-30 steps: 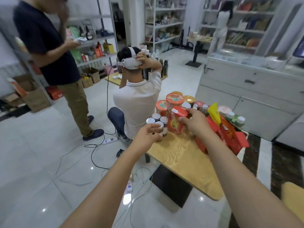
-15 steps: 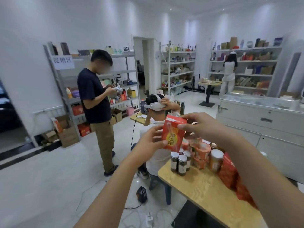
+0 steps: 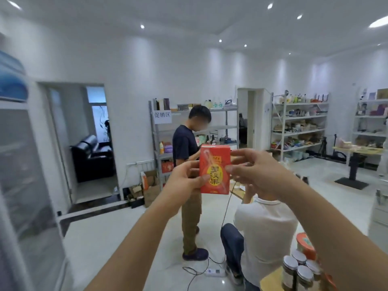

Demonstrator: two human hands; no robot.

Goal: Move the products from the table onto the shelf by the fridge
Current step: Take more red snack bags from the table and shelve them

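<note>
**Progress.** One product, a red carton (image 3: 214,164), is off the worktop (image 3: 270,282) and in transit. It is upright in mid-air in front of the wearer, printed face toward them, touching no surface. The left hand (image 3: 184,182) grips its lower left edge, thumb on the front face and fingers curled behind. The right hand (image 3: 259,175) pinches the right edge, thumb in front and fingers round the upper corner. Neither hand holds anything else. A cluster of lidded jars (image 3: 298,271) and a red-topped tub (image 3: 305,245) stand at the worktop's near corner, so most of the task appears outstanding. No product can be confirmed as placed. The rest of the worktop is out of frame.

**Destination.** The glass-door fridge (image 3: 25,175) fills the left margin. A metal rack (image 3: 222,127) with a paper sign stands against the far wall beyond a doorway. Whether this is the intended shelf cannot be told.

**Clearance.** The floor toward the fridge is open. The straight line to the signed rack is obstructed by a standing person (image 3: 184,143) directly behind the carton. A seated person (image 3: 266,225) is just beside the worktop. A power strip (image 3: 216,272) and its trailing cable lie on the floor between them, which I judge a trip hazard. A route bearing left looks safest.
</note>
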